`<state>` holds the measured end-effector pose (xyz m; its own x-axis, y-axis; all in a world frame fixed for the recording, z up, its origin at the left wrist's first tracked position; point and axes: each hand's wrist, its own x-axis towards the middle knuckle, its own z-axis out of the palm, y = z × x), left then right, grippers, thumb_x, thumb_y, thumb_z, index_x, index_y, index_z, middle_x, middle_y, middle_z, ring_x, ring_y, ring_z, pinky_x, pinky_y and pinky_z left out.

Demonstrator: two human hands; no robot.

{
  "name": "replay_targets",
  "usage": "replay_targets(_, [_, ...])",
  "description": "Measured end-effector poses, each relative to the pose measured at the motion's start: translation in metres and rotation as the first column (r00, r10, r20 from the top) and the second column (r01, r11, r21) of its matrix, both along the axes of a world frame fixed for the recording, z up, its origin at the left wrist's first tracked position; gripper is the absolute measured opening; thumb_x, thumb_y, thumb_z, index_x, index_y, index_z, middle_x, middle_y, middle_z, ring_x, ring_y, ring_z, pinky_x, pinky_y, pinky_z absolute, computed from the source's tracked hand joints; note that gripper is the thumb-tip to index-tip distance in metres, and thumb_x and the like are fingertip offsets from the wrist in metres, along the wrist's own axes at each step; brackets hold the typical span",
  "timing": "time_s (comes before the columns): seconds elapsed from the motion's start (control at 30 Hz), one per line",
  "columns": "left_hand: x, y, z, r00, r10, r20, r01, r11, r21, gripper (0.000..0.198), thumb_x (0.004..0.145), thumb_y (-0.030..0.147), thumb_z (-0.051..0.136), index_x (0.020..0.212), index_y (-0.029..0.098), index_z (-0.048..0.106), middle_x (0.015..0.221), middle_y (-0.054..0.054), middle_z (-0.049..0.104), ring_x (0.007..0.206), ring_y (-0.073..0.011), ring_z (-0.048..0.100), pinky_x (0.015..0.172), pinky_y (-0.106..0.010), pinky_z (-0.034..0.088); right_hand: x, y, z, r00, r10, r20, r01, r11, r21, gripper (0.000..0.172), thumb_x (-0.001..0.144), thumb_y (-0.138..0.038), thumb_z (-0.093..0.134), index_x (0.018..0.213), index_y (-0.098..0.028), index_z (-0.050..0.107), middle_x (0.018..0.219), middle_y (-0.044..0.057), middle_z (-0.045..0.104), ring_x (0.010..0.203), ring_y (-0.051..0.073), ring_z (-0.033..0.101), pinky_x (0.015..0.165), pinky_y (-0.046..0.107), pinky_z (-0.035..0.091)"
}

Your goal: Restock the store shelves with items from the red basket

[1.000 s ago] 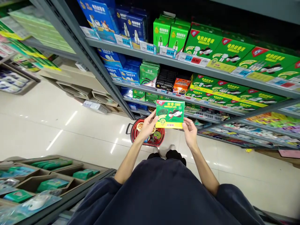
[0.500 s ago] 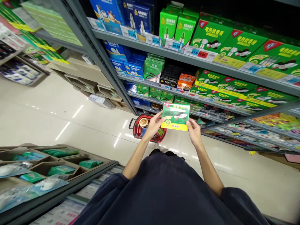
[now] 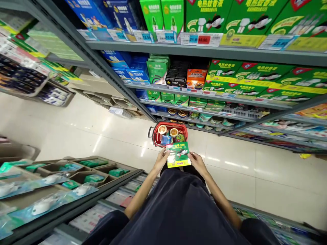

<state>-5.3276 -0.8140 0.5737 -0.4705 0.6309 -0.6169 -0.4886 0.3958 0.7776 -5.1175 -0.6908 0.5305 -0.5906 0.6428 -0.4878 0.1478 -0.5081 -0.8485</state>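
Note:
A flat green and yellow box of mosquito coils [image 3: 178, 154] is held low in front of me, face up. My left hand [image 3: 161, 158] grips its left edge and my right hand [image 3: 195, 159] grips its right edge. Just beyond the box, a red shopping basket [image 3: 155, 135] stands on the floor. It holds round tins and a small blue pack.
Grey shelves [image 3: 209, 52] on the right carry green, blue, black and orange boxes with price tags. A low display [image 3: 76, 177] with green packs in cardboard trays is at my left. The glossy tiled aisle floor [image 3: 76, 129] stretches away to the left.
Both hands have lowered the box from shelf height down toward my body, above the near side of the basket. The view has tilted up and back, showing more shelves.

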Motion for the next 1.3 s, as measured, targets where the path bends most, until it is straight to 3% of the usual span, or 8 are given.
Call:
replay_targets(0.2, [-0.027,0.009,-0.001,0.999,-0.041,0.02,0.041,0.999,-0.018,0.079,0.061,0.082,0.091,0.103,0.018,0.07,0.089,-0.004,0.078,0.073,-0.0164,0.071,0.064,-0.025,0.055,-0.025,-0.003,0.016,0.989,-0.145,0.005,0.145,0.989,0.029,0.064,0.081,-0.07,0.085,0.122,-0.021,0.08,0.112,0.009,0.083,0.098,0.028,0.078,0.085,0.039,0.065])
replay_targets(0.43, [-0.094,0.006,0.001,0.997,-0.017,0.074,0.009,0.994,0.107,0.079,0.059,0.074,0.098,0.107,0.016,0.075,0.096,-0.005,0.079,0.077,-0.0157,0.071,0.068,-0.026,0.056,-0.089,-0.02,0.035,0.948,-0.318,0.029,0.314,0.945,0.089,0.074,0.071,-0.077,0.088,0.117,-0.02,0.079,0.113,0.012,0.084,0.11,0.033,0.077,0.1,0.047,0.062])
replay_targets(0.6, [-0.143,-0.003,-0.005,0.994,0.055,0.091,-0.069,0.984,0.161,0.085,0.057,0.07,0.1,0.121,0.016,0.079,0.111,-0.01,0.083,0.101,-0.0236,0.076,0.085,-0.032,0.06,-0.139,-0.029,0.052,0.948,-0.318,0.005,0.313,0.936,0.161,0.075,0.069,-0.073,0.092,0.12,-0.02,0.076,0.1,0.008,0.082,0.099,0.028,0.077,0.085,0.039,0.064])
replay_targets(0.77, [-0.177,-0.006,0.005,0.989,0.071,0.13,-0.099,0.97,0.224,0.081,0.057,0.065,0.103,0.12,0.018,0.083,0.12,-0.012,0.084,0.126,-0.0327,0.073,0.109,-0.042,0.058,-0.171,-0.027,0.066,0.957,-0.29,-0.025,0.29,0.94,0.181,0.076,0.069,-0.074,0.091,0.119,-0.019,0.075,0.096,0.007,0.081,0.091,0.024,0.076,0.081,0.036,0.062])
replay_targets(0.93, [-0.196,-0.005,0.029,0.981,0.058,0.183,-0.105,0.961,0.257,0.077,0.057,0.058,0.105,0.116,0.014,0.083,0.115,-0.013,0.084,0.12,-0.0317,0.076,0.109,-0.041,0.059,-0.188,-0.024,0.08,0.947,-0.311,-0.085,0.321,0.928,0.188,0.068,0.073,-0.071,0.091,0.116,-0.021,0.077,0.101,0.007,0.082,0.097,0.024,0.076,0.086,0.035,0.061])
replay_targets(1.1, [-0.205,0.004,0.054,0.981,-0.06,0.186,-0.005,0.944,0.331,0.074,0.068,0.061,0.1,0.123,0.015,0.079,0.108,-0.011,0.085,0.104,-0.0279,0.081,0.09,-0.034,0.064,-0.194,-0.024,0.108,0.911,-0.376,-0.169,0.407,0.887,0.22,0.063,0.078,-0.068,0.089,0.117,-0.021,0.077,0.099,0.005,0.081,0.097,0.023,0.075,0.088,0.034,0.06])
replay_targets(1.2, [-0.203,0.013,0.058,0.977,-0.105,0.188,0.033,0.936,0.351,0.068,0.065,0.057,0.103,0.115,0.016,0.08,0.106,-0.009,0.085,0.099,-0.0247,0.082,0.085,-0.029,0.064,-0.19,-0.027,0.117,0.877,-0.439,-0.195,0.475,0.85,0.227,0.065,0.078,-0.069,0.089,0.119,-0.021,0.077,0.1,0.006,0.081,0.097,0.023,0.074,0.089,0.035,0.059])
replay_targets(1.3, [-0.193,0.019,0.056,0.963,-0.139,0.232,0.043,0.925,0.377,0.066,0.063,0.053,0.105,0.113,0.017,0.082,0.112,-0.008,0.085,0.108,-0.0258,0.081,0.095,-0.032,0.064,-0.177,-0.035,0.113,0.851,-0.487,-0.196,0.522,0.824,0.221,0.068,0.076,-0.073,0.088,0.119,-0.021,0.077,0.102,0.007,0.082,0.099,0.025,0.075,0.091,0.038,0.06])
